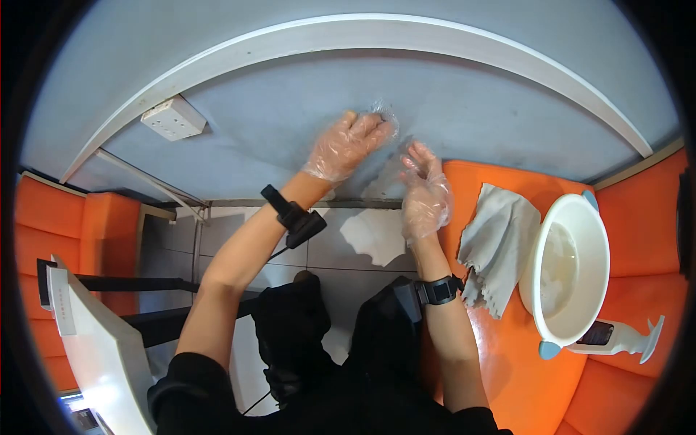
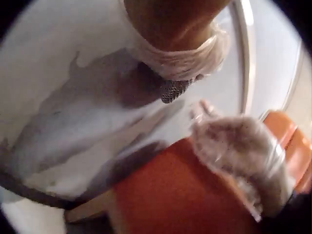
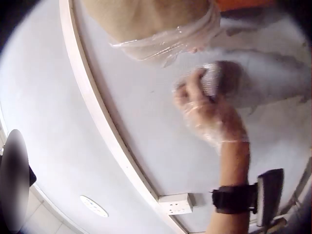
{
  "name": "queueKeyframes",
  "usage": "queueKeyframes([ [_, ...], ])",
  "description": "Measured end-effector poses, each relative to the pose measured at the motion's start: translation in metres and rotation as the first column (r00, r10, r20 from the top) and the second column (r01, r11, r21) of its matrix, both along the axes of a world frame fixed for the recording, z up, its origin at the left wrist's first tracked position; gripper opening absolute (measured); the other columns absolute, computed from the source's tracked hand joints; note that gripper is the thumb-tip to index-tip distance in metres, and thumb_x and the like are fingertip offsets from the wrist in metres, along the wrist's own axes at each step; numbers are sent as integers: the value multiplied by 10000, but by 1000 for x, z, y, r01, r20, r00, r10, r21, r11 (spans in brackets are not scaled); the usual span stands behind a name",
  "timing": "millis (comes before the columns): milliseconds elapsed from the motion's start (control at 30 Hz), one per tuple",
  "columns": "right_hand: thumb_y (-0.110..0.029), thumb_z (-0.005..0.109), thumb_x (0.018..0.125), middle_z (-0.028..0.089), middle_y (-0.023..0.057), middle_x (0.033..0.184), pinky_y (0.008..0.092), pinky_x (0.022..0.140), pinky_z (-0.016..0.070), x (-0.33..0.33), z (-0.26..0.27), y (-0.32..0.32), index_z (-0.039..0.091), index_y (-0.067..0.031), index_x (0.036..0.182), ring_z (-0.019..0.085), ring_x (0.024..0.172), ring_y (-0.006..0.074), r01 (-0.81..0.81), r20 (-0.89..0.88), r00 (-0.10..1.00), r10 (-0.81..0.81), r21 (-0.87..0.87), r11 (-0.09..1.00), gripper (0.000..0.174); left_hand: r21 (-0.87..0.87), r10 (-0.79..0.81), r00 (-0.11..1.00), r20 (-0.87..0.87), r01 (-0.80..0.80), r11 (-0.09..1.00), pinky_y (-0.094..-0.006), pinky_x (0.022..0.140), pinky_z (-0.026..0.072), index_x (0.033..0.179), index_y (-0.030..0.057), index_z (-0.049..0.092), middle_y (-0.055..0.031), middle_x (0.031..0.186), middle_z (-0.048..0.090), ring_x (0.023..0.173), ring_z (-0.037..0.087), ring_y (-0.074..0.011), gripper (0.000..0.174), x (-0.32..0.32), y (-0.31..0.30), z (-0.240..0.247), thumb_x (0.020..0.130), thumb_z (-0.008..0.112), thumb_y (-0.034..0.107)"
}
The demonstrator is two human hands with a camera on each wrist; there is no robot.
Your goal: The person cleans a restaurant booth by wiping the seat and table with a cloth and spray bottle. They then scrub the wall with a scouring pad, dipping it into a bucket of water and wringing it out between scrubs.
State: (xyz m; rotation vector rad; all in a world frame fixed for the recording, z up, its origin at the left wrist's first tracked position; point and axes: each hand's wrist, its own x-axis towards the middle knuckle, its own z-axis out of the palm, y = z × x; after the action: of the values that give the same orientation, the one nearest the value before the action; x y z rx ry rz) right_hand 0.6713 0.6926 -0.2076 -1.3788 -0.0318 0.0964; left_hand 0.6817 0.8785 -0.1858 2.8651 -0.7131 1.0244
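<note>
My left hand, in a clear plastic glove, grips a silvery mesh scrubber against the grey-blue wall panel. In the right wrist view the scrubber shows between the bent fingers and the wall. Only its dark mesh end peeks out below the glove in the left wrist view. My right hand, gloved the same way, hangs loosely in front of the wall to the right, fingers slightly bent and holding nothing. Shadows of both hands fall on the panel.
On the orange seat at the right lie a grey cloth and a white basin with cloudy water. A white spray bottle lies beside the basin. A white rail runs above; a socket box is at left.
</note>
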Motion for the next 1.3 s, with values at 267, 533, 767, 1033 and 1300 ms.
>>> queueKeyframes([
  [267,47,460,924,562,131,1331,301,905,487,5,-14,-4,524,-16,1336,567,1173,199,21,-84,996,-21,-10,1000,421,101,164,879,-448,-133,986,-346,601,575,1204,146,607,-40,1033,578,967,598,-230,339,-16,29,-198,866,588,132],
  [533,56,500,947,586,145,1310,282,862,499,-1,-1,5,541,-4,1314,607,1098,187,9,-117,993,-6,25,1000,374,108,86,980,-181,-67,992,-337,701,571,1173,160,629,-10,984,541,877,570,-209,355,-21,11,-54,822,606,111],
  [767,4,509,951,580,89,1313,288,913,477,-5,-8,3,526,-42,1337,579,1127,153,-35,-136,990,36,10,999,389,214,134,937,-323,-66,975,-344,755,572,1131,135,631,-6,1045,568,908,578,-233,285,-29,24,-140,847,601,120],
  [1033,-11,524,953,592,81,1299,286,892,480,-8,-5,4,543,-45,1304,593,1104,157,-57,-192,980,58,13,998,353,63,254,917,-309,-246,967,-351,698,582,1093,157,617,-30,1025,598,991,616,-234,254,-43,50,-129,840,605,132],
  [1300,-32,566,939,624,71,1251,278,887,478,-11,-3,10,565,-44,1283,603,1076,151,-70,-178,981,72,19,997,344,-183,243,967,77,-225,957,-374,703,554,1190,189,624,-24,1083,579,900,578,-271,379,-34,30,-30,819,618,111],
])
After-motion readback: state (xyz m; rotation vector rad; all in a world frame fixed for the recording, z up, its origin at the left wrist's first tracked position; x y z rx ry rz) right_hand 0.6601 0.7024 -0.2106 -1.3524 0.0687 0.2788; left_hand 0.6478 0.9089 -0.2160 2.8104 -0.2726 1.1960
